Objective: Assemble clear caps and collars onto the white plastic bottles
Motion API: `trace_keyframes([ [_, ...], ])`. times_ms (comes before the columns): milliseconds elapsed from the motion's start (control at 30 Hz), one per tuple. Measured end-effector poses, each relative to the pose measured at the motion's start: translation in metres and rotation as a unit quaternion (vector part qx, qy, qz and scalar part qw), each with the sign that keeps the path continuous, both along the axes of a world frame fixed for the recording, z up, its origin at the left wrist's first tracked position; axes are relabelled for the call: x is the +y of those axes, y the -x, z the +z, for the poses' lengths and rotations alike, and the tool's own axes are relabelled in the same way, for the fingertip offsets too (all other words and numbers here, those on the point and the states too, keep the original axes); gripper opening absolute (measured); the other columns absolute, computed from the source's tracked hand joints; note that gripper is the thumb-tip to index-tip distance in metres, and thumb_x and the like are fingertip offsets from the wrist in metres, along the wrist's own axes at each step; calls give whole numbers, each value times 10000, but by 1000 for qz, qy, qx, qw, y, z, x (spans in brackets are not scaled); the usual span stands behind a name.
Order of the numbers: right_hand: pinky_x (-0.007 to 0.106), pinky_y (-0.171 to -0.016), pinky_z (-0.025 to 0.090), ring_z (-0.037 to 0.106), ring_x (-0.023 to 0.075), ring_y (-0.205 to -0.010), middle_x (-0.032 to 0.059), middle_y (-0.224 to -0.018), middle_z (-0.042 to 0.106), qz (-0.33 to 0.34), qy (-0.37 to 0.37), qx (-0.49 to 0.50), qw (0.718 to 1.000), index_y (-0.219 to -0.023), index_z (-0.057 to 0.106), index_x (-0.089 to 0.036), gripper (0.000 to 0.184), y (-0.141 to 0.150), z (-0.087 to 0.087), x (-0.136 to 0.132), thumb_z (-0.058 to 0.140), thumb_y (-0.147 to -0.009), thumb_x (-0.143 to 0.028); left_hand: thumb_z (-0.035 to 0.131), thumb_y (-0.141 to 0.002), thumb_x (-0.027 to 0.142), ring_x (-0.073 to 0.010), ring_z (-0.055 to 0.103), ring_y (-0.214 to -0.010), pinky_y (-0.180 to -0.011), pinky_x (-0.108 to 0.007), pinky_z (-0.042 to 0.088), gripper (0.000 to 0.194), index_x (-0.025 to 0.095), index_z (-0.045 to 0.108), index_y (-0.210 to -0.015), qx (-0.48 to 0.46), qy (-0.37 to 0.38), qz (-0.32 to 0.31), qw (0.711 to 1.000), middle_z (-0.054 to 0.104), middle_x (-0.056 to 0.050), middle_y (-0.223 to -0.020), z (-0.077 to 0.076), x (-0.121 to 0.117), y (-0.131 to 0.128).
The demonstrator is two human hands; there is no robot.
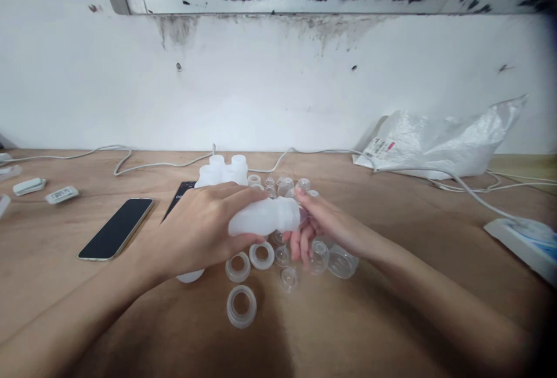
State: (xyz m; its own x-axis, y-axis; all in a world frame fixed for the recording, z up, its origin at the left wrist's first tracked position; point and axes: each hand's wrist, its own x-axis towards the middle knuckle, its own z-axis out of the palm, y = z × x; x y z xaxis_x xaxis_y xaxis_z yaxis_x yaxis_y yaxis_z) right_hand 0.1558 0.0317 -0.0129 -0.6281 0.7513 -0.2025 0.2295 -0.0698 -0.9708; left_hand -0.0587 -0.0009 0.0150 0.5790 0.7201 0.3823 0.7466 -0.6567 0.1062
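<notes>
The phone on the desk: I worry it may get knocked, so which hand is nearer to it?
Left. The left hand, gripping a white bottle, sits just right of the phone; the right hand is beyond the bottle.

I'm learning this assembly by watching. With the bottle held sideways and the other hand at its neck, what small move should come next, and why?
Probably twist the clear cap on with the right hand. The left hand already holds the bottle steady on its side, and the right fingertips sit at its mouth. How far the cap is seated can't be seen.

Left hand point(204, 233) curled in a grip, right hand point(324, 224) meeting it, fingers point(300, 244) bent down
</notes>
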Motion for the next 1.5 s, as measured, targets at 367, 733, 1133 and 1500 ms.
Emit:
trace_keyframes([
  [367,163,-338,357,531,78,-372,2,-502,576,117,-22,-5,993,-689,544,-117,452,-9,3,8,448,-797,-545,582,-761,405,-188,573,-916,-731,-278,426,440,259,475,-1162,-20,40,-2,999,606,-19,-1066,0,1,1],
  [733,172,-350,405,531,110,-565,-6,-719,530,-62,-82,41,994,-862,564,-214,299,1,4,2,511,-773,-494,580,-767,369,-158,582,-842,-684,-243,422,408,231,479,-1138,-31,31,-44,998,624,-5,-977,1,0,-4],
  [1133,337,-673,477,581,193,-757,56,-842,636,-119,-265,-53,955,-848,631,-184,505,-3,2,3,319,-832,-582,595,-744,405,-195,597,-872,-704,-280,435,437,248,512,-1143,-42,68,12,997,641,-12,-1027,-2,6,-2],
  [1500,270,-634,461,596,154,-723,23,-763,650,62,-190,-44,979,-836,618,-182,328,-11,3,8,507,-788,-487,587,-729,471,-213,578,-909,-722,-295,431,477,290,494,-1161,-50,58,49,996,626,2,-1049,-2,8,5],
])
